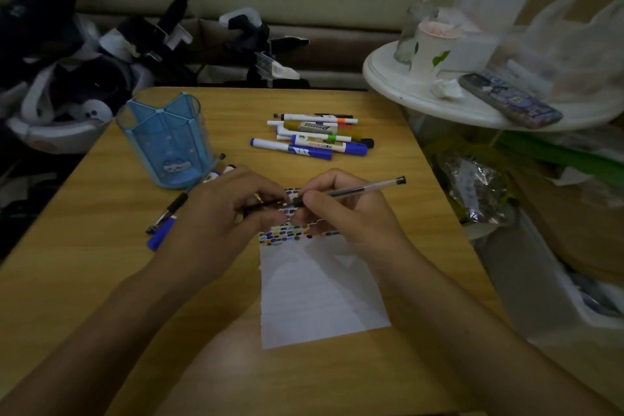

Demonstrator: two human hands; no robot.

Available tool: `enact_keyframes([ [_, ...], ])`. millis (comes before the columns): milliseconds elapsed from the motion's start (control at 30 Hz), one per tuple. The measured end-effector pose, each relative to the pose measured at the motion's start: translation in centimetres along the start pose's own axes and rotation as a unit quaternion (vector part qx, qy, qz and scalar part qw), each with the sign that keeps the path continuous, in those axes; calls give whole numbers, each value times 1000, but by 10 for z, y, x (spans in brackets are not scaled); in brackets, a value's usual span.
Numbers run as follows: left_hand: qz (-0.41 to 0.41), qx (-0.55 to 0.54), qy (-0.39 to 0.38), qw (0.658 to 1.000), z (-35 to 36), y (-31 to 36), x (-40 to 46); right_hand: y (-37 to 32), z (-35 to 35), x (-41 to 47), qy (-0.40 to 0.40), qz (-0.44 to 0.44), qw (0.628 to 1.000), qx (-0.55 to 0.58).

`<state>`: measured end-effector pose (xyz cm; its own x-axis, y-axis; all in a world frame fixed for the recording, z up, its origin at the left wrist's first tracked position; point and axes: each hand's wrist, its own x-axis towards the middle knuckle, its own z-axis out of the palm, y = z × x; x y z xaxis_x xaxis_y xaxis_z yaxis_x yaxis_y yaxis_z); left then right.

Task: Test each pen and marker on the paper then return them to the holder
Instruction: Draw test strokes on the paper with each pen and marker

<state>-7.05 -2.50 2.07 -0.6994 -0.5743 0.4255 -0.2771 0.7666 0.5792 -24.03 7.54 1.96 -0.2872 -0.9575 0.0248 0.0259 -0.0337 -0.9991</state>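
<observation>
Both our hands meet over the top edge of the paper point(320, 290). Our right hand point(341, 209) pinches a clear-barrel gel pen point(358, 191), fingers curled round its dark grip section; the barrel runs up and right from that grip, black end plug far out. Our left hand point(219, 216) holds a thin black piece point(266, 203), cap probably, just left of the pen's tip end; can't tell whether the two touch.

Under the grip: the paper's top strip, covered in rows of coloured test marks point(287, 235). The blank rest runs toward us.

Up-left of the grip: blue holder point(165, 138), upright, looks empty. Left of our left hand: a black pen point(167, 213) and a blue marker point(161, 233) on the table point(101, 280). Beyond the grip: pile of markers point(314, 137), well apart.
</observation>
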Motion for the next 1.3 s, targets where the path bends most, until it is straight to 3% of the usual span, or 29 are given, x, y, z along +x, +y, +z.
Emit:
enact_keyframes([
  [367,25,2,-16,1000,-1,0,-1,1,3,0,0,9,1000,-25],
  [600,-18,4,-7,1000,-6,-9,-4,-4,-3,2,61,20,998,-12],
  [833,-17,50,-42,998,-3,-15,-6,6,1,2,29,-36,996,-80],
  [1000,6,88,-23,996,-7,-14,-10,8,4,0,14,-50,995,-90],
  [1300,-1,126,-64,990,-38,-9,-27,11,25,-8,-38,-56,996,-64],
])
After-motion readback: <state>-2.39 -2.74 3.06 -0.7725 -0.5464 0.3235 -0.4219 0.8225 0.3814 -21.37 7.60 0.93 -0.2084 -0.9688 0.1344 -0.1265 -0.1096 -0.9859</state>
